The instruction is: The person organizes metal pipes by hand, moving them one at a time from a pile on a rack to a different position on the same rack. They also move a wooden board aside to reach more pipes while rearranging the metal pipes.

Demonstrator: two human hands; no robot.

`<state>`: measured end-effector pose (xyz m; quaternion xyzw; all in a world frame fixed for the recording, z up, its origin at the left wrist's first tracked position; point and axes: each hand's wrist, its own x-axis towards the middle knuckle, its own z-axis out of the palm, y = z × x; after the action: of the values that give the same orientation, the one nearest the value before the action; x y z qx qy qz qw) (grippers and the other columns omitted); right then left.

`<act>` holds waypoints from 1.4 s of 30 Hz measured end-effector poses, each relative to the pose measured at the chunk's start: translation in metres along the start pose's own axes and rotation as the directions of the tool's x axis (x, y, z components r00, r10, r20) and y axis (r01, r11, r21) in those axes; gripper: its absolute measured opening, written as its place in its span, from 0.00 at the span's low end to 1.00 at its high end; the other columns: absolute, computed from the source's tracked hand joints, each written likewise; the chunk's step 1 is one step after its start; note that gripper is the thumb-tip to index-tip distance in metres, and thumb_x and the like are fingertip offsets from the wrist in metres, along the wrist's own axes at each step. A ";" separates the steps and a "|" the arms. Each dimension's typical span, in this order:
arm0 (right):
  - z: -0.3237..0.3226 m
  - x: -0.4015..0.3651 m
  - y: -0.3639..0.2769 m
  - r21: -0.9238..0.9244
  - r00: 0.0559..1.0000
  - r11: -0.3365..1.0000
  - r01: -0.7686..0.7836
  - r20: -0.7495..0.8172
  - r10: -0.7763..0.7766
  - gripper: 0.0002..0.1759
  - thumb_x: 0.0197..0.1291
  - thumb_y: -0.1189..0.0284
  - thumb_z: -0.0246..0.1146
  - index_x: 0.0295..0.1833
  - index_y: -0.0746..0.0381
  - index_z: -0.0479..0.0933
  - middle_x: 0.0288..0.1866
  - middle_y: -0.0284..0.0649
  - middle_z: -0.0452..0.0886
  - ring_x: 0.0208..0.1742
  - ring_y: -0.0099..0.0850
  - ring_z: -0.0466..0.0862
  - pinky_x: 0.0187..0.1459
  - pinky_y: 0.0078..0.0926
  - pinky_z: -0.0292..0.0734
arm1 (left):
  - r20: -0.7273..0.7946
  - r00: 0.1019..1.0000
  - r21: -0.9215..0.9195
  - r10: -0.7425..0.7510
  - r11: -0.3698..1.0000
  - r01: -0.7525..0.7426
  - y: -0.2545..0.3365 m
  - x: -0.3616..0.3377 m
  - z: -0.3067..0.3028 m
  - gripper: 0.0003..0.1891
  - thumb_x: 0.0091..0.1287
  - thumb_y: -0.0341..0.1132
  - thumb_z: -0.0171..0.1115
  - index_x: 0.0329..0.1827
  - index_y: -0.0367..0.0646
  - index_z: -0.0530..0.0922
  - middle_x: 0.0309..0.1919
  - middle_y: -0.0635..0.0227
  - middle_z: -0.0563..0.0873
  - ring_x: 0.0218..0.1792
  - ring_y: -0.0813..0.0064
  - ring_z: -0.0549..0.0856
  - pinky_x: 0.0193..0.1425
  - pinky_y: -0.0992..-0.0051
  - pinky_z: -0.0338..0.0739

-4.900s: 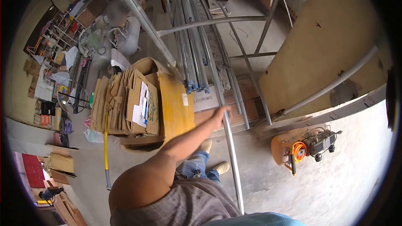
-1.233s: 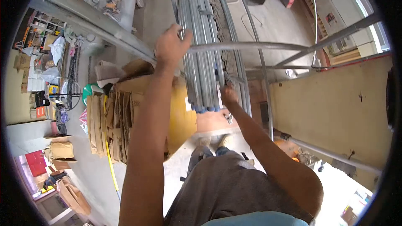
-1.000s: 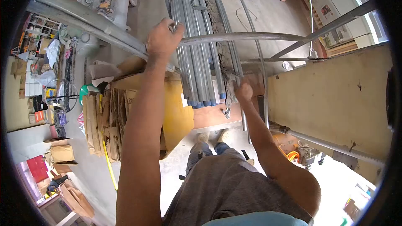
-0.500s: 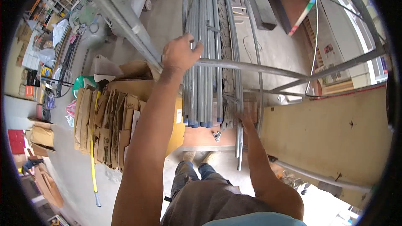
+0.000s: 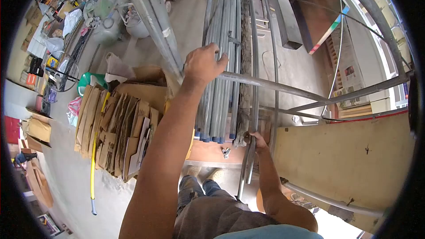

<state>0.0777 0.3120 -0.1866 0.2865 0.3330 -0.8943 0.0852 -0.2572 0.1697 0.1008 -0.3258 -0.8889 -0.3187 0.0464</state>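
My left hand rests on the rack's metal crossbar, above the bundle of grey metal pipes. Its thumb stands apart from the curled fingers, whose tips are partly hidden. My right hand is closed around a thin metal pipe at the right side of the bundle. A second thin pipe end slants down beside it. Several bundled pipes have dark blue ends. A rough, grey-crusted length lies between the bundle and the pipe in my right hand. A small metal fitting sits below the pipe ends.
Flattened cardboard stands stacked at the left, with a yellow pole against it. A thick metal upright rises left of my left hand. A cream panel borders the right side. A square metal beam lies farther back.
The view has shifted, so the rack appears farther right. My right hand has moved down to the pipe's lower part, and a second pipe end now slants out to the left below it.
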 end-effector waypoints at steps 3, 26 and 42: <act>0.022 0.002 0.004 -0.149 0.985 0.989 0.010 -0.170 -0.036 0.19 0.52 0.55 0.65 0.40 0.60 0.78 0.25 0.31 0.75 0.26 0.25 0.73 0.29 0.22 0.66 | 0.009 1.000 -0.001 -0.030 1.000 0.030 0.003 0.001 -0.003 0.17 0.58 0.47 0.64 0.40 0.41 0.81 0.30 0.50 0.86 0.35 0.50 0.86 0.44 0.58 0.79; 0.067 0.025 -0.010 -0.815 0.518 0.541 -0.207 -0.560 -0.646 0.22 0.46 0.63 0.73 0.40 0.69 0.79 0.36 0.47 0.84 0.39 0.39 0.85 0.44 0.37 0.77 | -0.063 0.998 0.004 0.021 1.000 -0.021 -0.005 0.001 0.007 0.16 0.57 0.47 0.65 0.39 0.43 0.82 0.26 0.52 0.85 0.32 0.52 0.86 0.42 0.59 0.79; 0.013 0.038 -0.018 -0.887 0.636 0.086 -0.454 -0.391 -0.666 0.38 0.64 0.41 0.51 0.61 0.66 0.72 0.48 0.60 0.81 0.50 0.57 0.82 0.50 0.51 0.76 | -0.054 0.998 0.003 -0.031 1.000 0.031 -0.002 0.002 0.005 0.16 0.58 0.47 0.64 0.37 0.42 0.82 0.28 0.53 0.86 0.33 0.52 0.86 0.42 0.58 0.79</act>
<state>0.0342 0.3186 -0.1909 0.4614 0.8621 -0.2076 0.0268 -0.2591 0.1724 0.0963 -0.3030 -0.8929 -0.3264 0.0661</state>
